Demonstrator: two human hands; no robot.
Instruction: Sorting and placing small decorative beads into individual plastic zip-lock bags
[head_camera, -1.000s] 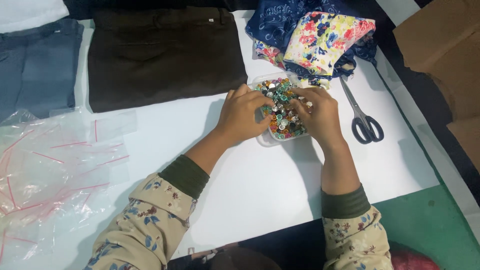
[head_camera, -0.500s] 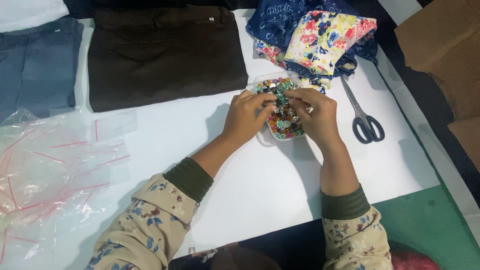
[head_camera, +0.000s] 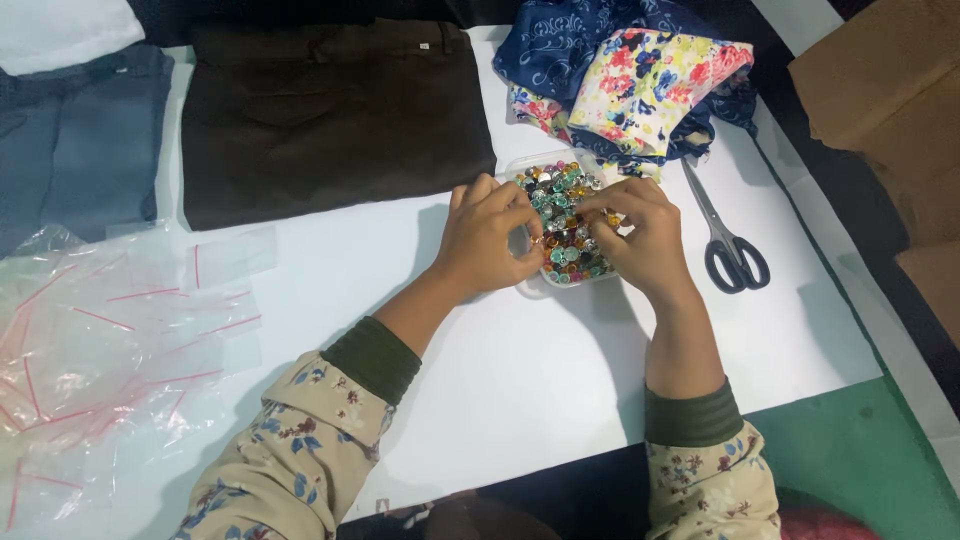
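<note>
**Picking at beads in tray**

Both hands over clear tray (head_camera: 536, 288) of mixed colour beads (head_camera: 562, 215), mid-sheet, upper centre of white sheet (head_camera: 520, 390). Left hand (head_camera: 484, 240) curled at tray's left edge, fingertips bent in over beads, thumb & forefinger close together – looks like pinching one bead, but too small to confirm. Right hand (head_camera: 640, 240) curled at tray's right edge, fingers pressed in toward left fingertips; whether holding anything, can't tell. Fingertips of both nearly touching above beads.

Step, by judgement: sorting or picking single beads out of tray. Next move likely calls for fine pinch, light lift, tray kept steady so beads don't spill.

Edges & room:
- Scissors (head_camera: 728, 240) just right of right hand, blades pointing up toward cloth; near, not touching.
- Floral cloth (head_camera: 650, 85) bunched just beyond tray, touching or overlapping far rim.
- Dark trousers (head_camera: 330, 115) flat, up-left of left hand.
- Clear bags (head_camera: 110, 350) w/ red seal strips far left, well apart.
- Open sheet below hands, between forearms & toward near edge – best room for setting things down.
- Sheet's right edge near scissors; little room there.
</note>
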